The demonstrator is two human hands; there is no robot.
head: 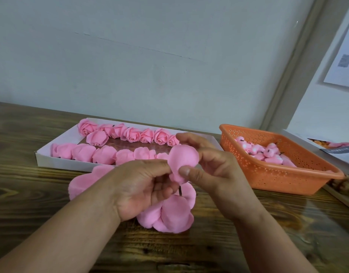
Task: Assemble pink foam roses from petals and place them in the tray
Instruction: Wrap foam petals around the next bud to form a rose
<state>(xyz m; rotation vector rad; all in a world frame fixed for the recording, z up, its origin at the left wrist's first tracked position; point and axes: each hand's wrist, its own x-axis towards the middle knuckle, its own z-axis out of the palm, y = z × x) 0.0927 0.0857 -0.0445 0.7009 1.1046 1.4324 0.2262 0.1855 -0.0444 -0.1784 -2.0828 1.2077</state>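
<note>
Between both hands, over the wooden table, is a half-made pink foam rose point(182, 160) with a thin dark stem below it. My left hand point(142, 186) grips it from the left with fingers curled. My right hand point(213, 164) pinches its petal from the right, thumb in front. Loose pink petals point(173, 213) lie under and left of my hands. The white tray point(57, 154) behind them holds a back row of finished roses point(130, 133) and a front row of several more, seen from behind.
An orange perforated basket point(288, 180) at the right holds small pink rose centres point(268, 152). A flat box point(331, 144) lies at the far right edge. A grey wall stands close behind the table.
</note>
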